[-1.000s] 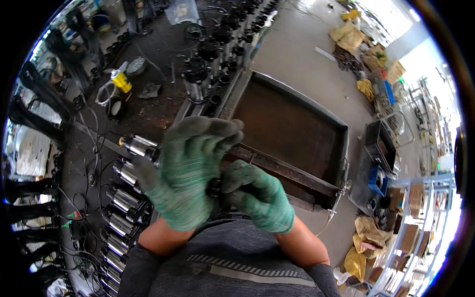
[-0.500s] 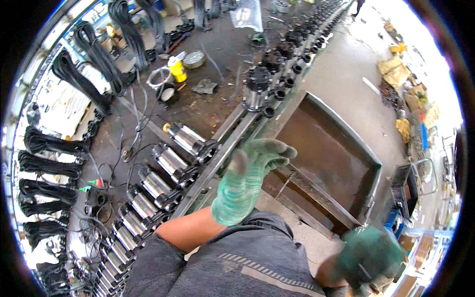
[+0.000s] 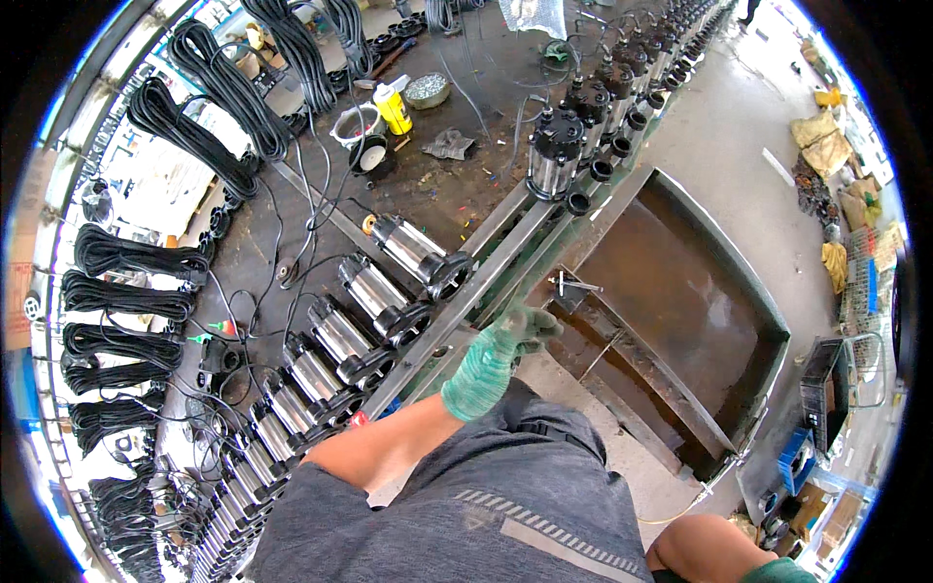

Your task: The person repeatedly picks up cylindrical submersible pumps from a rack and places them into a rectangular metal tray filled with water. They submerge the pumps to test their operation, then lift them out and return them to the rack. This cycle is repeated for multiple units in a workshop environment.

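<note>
Hovering half-curled near the tank (image 3: 661, 257), left hand (image 3: 507, 345) is risking its forearm (image 3: 394, 449) bumping a pump (image 3: 315, 371); right hand (image 3: 780, 571) grip unreadable.

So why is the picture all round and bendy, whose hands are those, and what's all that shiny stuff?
There's no robot here: a person wears a wide fisheye camera on their head, looking down, so straight edges bend. Their green-gloved left hand is near a metal tank with something brown and wet-looking inside; I see nothing held in it. The right hand is mostly outside the picture, so I can't tell what it holds. Shiny steel cylinders with black ends, perhaps pumps, line the dark workbench. Coiled black cables and a yellow bottle are there too.
</note>
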`<act>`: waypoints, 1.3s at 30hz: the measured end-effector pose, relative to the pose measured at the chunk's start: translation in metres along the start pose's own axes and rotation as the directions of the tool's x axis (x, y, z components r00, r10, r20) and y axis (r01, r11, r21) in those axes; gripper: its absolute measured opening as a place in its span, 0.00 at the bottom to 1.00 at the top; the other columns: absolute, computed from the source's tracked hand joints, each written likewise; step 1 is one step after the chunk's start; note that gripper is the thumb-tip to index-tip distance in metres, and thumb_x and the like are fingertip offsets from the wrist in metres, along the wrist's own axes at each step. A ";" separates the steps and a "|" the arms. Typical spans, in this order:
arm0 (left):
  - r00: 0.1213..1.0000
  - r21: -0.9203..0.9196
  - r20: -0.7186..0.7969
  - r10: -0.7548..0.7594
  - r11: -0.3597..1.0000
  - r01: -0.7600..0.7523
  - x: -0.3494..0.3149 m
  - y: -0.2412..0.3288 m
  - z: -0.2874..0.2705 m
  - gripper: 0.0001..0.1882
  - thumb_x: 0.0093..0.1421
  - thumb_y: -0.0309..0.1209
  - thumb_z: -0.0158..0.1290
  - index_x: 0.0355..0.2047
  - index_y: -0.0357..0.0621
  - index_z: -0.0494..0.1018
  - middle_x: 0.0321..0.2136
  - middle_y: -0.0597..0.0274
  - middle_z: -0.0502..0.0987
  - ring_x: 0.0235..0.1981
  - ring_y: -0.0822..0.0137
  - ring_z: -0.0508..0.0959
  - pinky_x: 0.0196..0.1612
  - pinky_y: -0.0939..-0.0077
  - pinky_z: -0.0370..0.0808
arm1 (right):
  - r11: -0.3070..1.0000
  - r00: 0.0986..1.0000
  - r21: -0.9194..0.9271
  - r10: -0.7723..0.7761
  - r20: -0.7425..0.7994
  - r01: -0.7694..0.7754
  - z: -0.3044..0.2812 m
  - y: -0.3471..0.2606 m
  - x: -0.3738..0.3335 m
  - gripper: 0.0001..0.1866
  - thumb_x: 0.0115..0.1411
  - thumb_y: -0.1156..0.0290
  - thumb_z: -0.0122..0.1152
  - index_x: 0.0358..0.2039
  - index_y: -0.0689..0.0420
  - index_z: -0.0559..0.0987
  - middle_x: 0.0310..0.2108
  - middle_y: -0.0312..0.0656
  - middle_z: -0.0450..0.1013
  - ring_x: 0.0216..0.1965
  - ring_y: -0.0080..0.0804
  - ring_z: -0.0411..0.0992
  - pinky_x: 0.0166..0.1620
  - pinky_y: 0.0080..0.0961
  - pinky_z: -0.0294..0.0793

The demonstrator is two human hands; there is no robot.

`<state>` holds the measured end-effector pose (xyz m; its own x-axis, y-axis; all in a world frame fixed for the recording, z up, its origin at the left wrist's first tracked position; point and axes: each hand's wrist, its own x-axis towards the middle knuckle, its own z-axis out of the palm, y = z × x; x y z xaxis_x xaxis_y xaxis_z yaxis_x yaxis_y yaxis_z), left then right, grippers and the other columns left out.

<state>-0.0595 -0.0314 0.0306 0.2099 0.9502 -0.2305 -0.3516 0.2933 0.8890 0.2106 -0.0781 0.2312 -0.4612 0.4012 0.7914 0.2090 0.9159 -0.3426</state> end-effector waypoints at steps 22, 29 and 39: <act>0.989 0.121 -0.030 -0.143 0.982 0.145 -0.016 -0.010 0.020 0.40 0.68 0.69 0.39 0.53 0.42 0.75 0.49 0.60 0.79 0.51 0.67 0.76 0.59 0.67 0.71 | 0.995 0.980 -0.081 -0.068 -0.189 0.054 -0.018 -0.025 -0.027 0.20 0.63 0.73 0.63 0.55 0.62 0.75 0.40 0.41 0.74 0.33 0.29 0.73 0.35 0.23 0.76; 0.993 0.145 -0.023 -0.115 0.982 0.117 -0.023 -0.014 0.019 0.42 0.70 0.67 0.37 0.56 0.39 0.73 0.53 0.55 0.78 0.54 0.63 0.76 0.60 0.62 0.71 | 0.991 0.964 -0.116 -0.087 -0.252 0.059 -0.018 -0.028 -0.037 0.21 0.65 0.73 0.61 0.57 0.62 0.74 0.39 0.40 0.73 0.31 0.28 0.72 0.34 0.22 0.75; 0.991 0.076 -0.087 -0.103 0.991 0.110 0.019 0.003 0.013 0.26 0.75 0.51 0.43 0.57 0.40 0.73 0.52 0.59 0.78 0.51 0.65 0.77 0.58 0.63 0.71 | 0.952 0.825 -0.256 -0.006 -0.566 -0.168 -0.010 -0.018 -0.088 0.22 0.66 0.73 0.58 0.61 0.63 0.73 0.38 0.39 0.73 0.30 0.26 0.71 0.32 0.21 0.74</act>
<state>-0.0448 -0.0139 0.0337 0.1649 0.9203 -0.3548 -0.2561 0.3873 0.8856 0.2559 -0.1300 0.1722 0.1061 0.3211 0.9411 0.4970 0.8026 -0.3299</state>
